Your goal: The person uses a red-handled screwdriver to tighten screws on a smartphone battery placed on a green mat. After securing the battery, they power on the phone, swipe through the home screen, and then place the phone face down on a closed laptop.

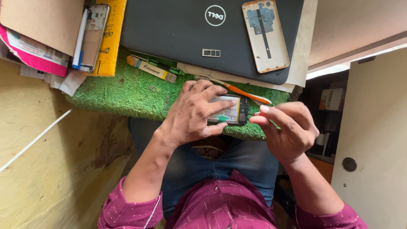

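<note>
On the green mat (123, 91), opened phone (227, 111) sits pinned under left hand (193, 112), fingers clamped across its battery. Right hand (288, 127) just beside phone's right end, fingertips pinched narrow on a small red-tipped tool (257, 113).

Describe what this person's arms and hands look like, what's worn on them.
Both hands are bare: left hand, right hand, no gloves, rings or watch showing. Maroon shirt sleeves with small pale flecks are pushed up near the elbows, leaving the forearms uncovered.
</note>
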